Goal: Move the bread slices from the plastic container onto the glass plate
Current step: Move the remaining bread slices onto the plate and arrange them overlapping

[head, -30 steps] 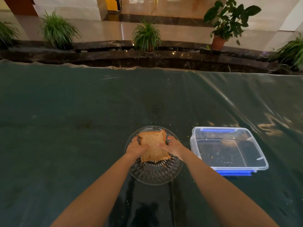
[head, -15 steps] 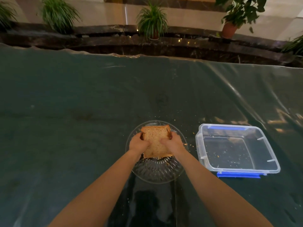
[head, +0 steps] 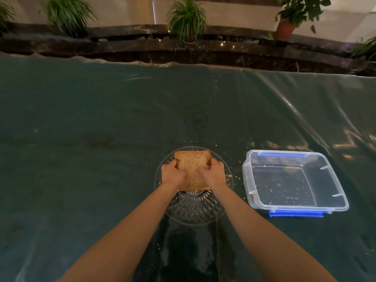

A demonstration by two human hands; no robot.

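Now both hands, left hand [head: 173,174] and right hand [head: 213,174], clasp the brown bread slices [head: 192,167] over the ribbed round glass plate [head: 195,210], the clear plastic container [head: 295,180] looks empty, so release likely comes next.

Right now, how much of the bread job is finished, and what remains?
Nearly done. The plastic container holds only crumbs, no slices. The bread is over the glass plate, with the left hand and the right hand gripping its sides. How many slices are in the stack, and whether it already rests on the plate, I cannot tell. What seems left: release it.
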